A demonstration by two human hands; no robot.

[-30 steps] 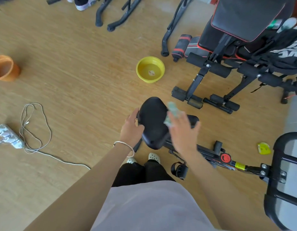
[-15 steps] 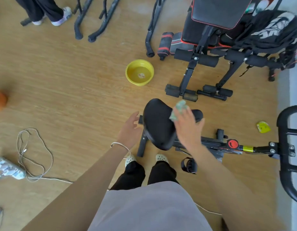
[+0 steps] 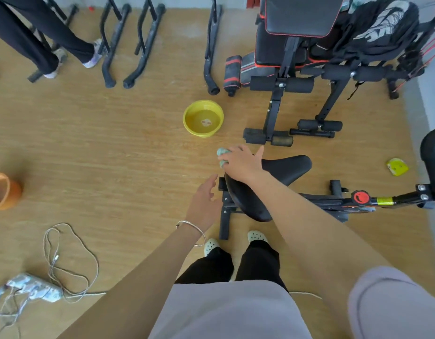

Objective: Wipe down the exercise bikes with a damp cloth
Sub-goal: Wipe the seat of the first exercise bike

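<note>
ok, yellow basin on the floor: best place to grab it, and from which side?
Take the yellow basin by its rim, from above, on the near side facing the person. It sits upright and open, seems to hold water, and has no visible handles. Floor on that side is bare; a bench foot lies to its right. Keep it level.

No legible text or labels anywhere.

Weight bench (image 3: 299,52): upper right of frame;
Orange pot (image 3: 2,192): left edge;
Cables (image 3: 64,260): lower left, on floor;
Yellow tag (image 3: 397,166): right, on floor
</note>
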